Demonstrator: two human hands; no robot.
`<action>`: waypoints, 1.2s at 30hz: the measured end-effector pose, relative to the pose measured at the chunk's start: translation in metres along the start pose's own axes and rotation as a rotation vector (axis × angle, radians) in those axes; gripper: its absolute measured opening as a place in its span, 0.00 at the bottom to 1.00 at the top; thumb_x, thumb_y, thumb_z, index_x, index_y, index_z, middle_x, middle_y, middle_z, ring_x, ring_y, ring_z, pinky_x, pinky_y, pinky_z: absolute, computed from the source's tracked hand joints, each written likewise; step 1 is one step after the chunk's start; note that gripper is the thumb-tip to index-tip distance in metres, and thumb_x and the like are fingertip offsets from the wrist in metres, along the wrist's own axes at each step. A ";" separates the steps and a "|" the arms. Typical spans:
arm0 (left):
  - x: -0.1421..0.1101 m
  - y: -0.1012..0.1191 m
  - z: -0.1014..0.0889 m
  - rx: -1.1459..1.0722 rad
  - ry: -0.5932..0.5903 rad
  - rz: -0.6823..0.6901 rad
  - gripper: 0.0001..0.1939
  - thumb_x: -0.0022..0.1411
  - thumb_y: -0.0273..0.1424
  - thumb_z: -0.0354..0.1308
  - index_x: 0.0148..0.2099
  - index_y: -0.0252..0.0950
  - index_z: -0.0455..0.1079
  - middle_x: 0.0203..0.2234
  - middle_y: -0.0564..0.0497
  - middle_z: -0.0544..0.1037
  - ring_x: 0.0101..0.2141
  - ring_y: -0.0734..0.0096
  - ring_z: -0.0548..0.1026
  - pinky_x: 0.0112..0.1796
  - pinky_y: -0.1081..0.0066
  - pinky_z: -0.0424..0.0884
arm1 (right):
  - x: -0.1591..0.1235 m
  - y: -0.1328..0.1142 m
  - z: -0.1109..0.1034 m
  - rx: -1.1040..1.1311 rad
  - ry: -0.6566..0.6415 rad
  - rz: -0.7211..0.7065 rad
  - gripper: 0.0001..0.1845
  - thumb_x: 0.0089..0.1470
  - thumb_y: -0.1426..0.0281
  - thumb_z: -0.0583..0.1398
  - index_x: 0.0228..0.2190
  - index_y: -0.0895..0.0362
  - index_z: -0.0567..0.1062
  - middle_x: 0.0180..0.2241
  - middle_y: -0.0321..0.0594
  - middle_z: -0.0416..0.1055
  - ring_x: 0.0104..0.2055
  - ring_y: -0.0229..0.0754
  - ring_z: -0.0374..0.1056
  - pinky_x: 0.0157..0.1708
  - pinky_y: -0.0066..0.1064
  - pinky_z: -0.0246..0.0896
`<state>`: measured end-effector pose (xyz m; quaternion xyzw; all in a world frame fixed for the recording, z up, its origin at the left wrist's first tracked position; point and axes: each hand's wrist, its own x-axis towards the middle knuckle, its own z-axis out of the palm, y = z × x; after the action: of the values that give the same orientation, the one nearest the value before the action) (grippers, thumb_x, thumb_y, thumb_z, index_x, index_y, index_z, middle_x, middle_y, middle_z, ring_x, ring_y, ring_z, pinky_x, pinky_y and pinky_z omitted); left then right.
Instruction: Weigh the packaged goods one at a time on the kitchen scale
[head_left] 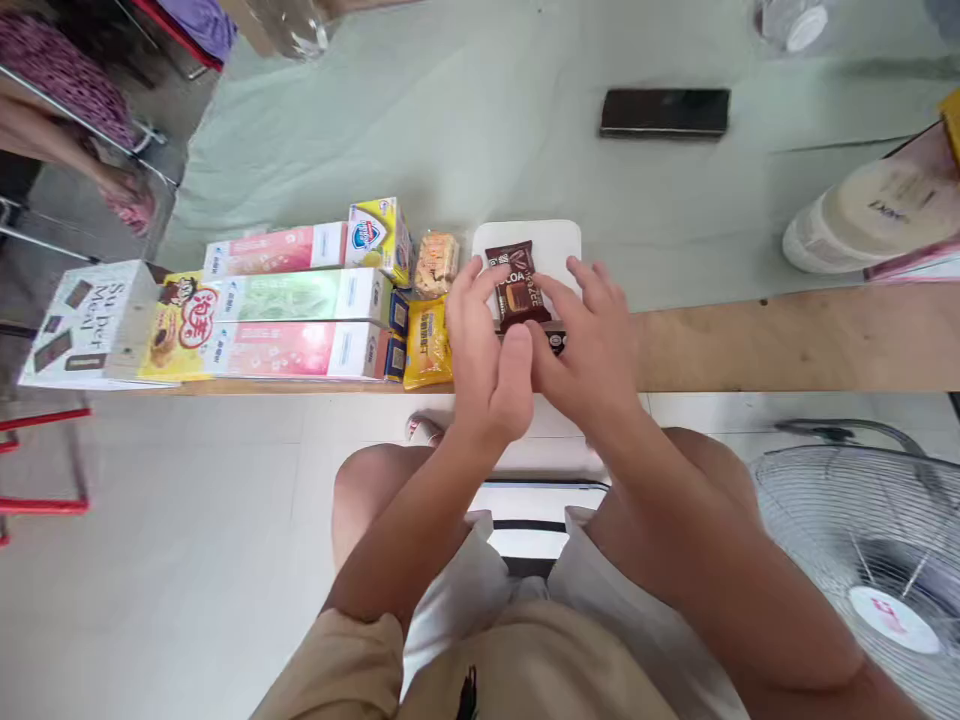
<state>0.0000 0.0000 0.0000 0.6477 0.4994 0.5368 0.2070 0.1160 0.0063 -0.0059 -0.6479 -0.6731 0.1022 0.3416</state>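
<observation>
A dark brown snack packet with "COCOA" lettering lies on a flat white board with rounded corners, near the table's front edge. My left hand is at the packet's left side, fingers stretched out and fingertips over its edge. On the opposite side my right hand has its fingers spread, with the index finger and thumb close to the packet's right edge and lower corner. Whether the fingers press on it I cannot tell. Left of the board are a yellow packet and a clear-wrapped biscuit snack.
Long pink and green cartons, a yellow soap box and a white "Super Meal" box are grouped at the left. A black phone lies farther back. A white bottle and a fan are at the right.
</observation>
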 end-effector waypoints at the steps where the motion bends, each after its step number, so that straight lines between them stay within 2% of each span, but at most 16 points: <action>1: 0.002 -0.004 -0.005 0.010 -0.017 -0.022 0.29 0.77 0.55 0.40 0.64 0.42 0.63 0.66 0.40 0.69 0.72 0.54 0.63 0.71 0.53 0.58 | 0.001 0.001 -0.001 0.000 -0.005 0.000 0.25 0.62 0.65 0.56 0.59 0.51 0.75 0.68 0.50 0.67 0.74 0.64 0.57 0.72 0.65 0.52; 5: 0.004 -0.015 -0.020 0.075 -0.119 -0.123 0.33 0.76 0.58 0.36 0.63 0.41 0.66 0.61 0.40 0.75 0.67 0.54 0.68 0.71 0.52 0.59 | 0.003 0.006 -0.002 0.003 -0.033 0.004 0.26 0.62 0.64 0.56 0.60 0.52 0.74 0.68 0.50 0.68 0.75 0.65 0.57 0.72 0.66 0.51; 10: 0.000 -0.018 -0.019 0.175 -0.231 -0.226 0.39 0.75 0.61 0.34 0.66 0.41 0.68 0.66 0.41 0.74 0.76 0.46 0.56 0.74 0.41 0.47 | 0.008 0.004 -0.002 0.009 -0.130 0.009 0.27 0.64 0.65 0.55 0.62 0.51 0.73 0.64 0.47 0.74 0.75 0.65 0.58 0.72 0.70 0.51; 12: -0.001 -0.018 -0.016 0.170 -0.258 -0.228 0.39 0.75 0.60 0.33 0.67 0.41 0.68 0.67 0.41 0.73 0.76 0.44 0.56 0.74 0.39 0.46 | 0.009 0.000 0.000 0.030 -0.174 0.010 0.26 0.64 0.64 0.55 0.62 0.48 0.73 0.61 0.42 0.77 0.75 0.66 0.57 0.72 0.74 0.48; 14: -0.002 -0.017 -0.014 0.131 -0.260 -0.211 0.37 0.76 0.59 0.34 0.67 0.41 0.67 0.67 0.41 0.73 0.75 0.45 0.58 0.75 0.39 0.47 | 0.010 -0.005 0.004 0.077 -0.181 -0.007 0.24 0.64 0.64 0.56 0.60 0.47 0.75 0.61 0.41 0.77 0.75 0.65 0.58 0.72 0.72 0.51; 16: -0.002 -0.016 -0.015 0.054 -0.241 -0.187 0.35 0.76 0.58 0.35 0.69 0.43 0.64 0.68 0.43 0.72 0.74 0.49 0.62 0.74 0.42 0.53 | 0.011 -0.009 0.008 0.165 -0.149 -0.040 0.23 0.64 0.63 0.57 0.58 0.48 0.77 0.65 0.44 0.73 0.71 0.61 0.64 0.70 0.64 0.61; 18: -0.003 -0.014 -0.018 -0.025 -0.207 -0.157 0.32 0.77 0.56 0.36 0.70 0.46 0.61 0.69 0.44 0.71 0.72 0.53 0.65 0.73 0.46 0.60 | 0.012 -0.014 0.013 0.280 -0.094 -0.055 0.21 0.64 0.64 0.57 0.56 0.49 0.79 0.67 0.45 0.70 0.67 0.56 0.70 0.64 0.53 0.73; 20: -0.004 -0.013 -0.022 -0.068 -0.166 -0.134 0.30 0.78 0.55 0.36 0.71 0.48 0.57 0.70 0.45 0.68 0.72 0.56 0.65 0.72 0.48 0.64 | 0.014 -0.018 0.019 0.385 -0.057 -0.048 0.20 0.65 0.65 0.57 0.55 0.48 0.79 0.66 0.44 0.69 0.64 0.52 0.73 0.59 0.47 0.78; 24: -0.006 -0.013 -0.033 -0.079 -0.053 -0.074 0.29 0.78 0.55 0.38 0.73 0.53 0.52 0.73 0.48 0.61 0.77 0.51 0.55 0.73 0.42 0.61 | 0.020 -0.026 0.039 0.477 -0.066 -0.047 0.20 0.66 0.65 0.58 0.56 0.46 0.77 0.66 0.44 0.68 0.65 0.52 0.72 0.63 0.49 0.75; 28: -0.009 -0.016 -0.042 -0.060 0.060 -0.029 0.25 0.79 0.52 0.40 0.70 0.53 0.59 0.74 0.52 0.60 0.78 0.50 0.51 0.75 0.37 0.53 | 0.027 -0.038 0.054 0.496 -0.146 -0.061 0.23 0.64 0.66 0.58 0.59 0.50 0.75 0.68 0.46 0.67 0.70 0.54 0.67 0.68 0.54 0.70; 30: -0.010 -0.017 -0.045 -0.065 0.098 -0.023 0.23 0.79 0.50 0.42 0.67 0.49 0.64 0.74 0.50 0.61 0.78 0.47 0.51 0.74 0.35 0.53 | 0.027 -0.045 0.053 0.537 -0.258 -0.084 0.24 0.65 0.67 0.56 0.61 0.50 0.73 0.65 0.44 0.72 0.69 0.52 0.69 0.67 0.53 0.71; 32: -0.011 -0.020 -0.047 -0.079 0.115 -0.020 0.24 0.78 0.50 0.43 0.65 0.47 0.66 0.74 0.47 0.59 0.77 0.44 0.51 0.74 0.35 0.54 | 0.025 -0.050 0.048 0.565 -0.316 -0.105 0.25 0.67 0.68 0.54 0.62 0.48 0.71 0.64 0.40 0.74 0.67 0.50 0.71 0.67 0.52 0.72; 36: -0.012 -0.024 -0.050 -0.049 0.100 -0.004 0.25 0.77 0.51 0.42 0.66 0.47 0.63 0.75 0.44 0.58 0.77 0.47 0.53 0.73 0.39 0.57 | 0.020 -0.048 0.035 0.547 -0.216 -0.140 0.23 0.66 0.67 0.57 0.60 0.48 0.73 0.64 0.39 0.75 0.69 0.51 0.69 0.69 0.51 0.70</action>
<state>-0.0546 -0.0136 -0.0083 0.6139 0.4969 0.5803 0.1987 0.0580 0.0296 0.0022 -0.4690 -0.6961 0.3242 0.4362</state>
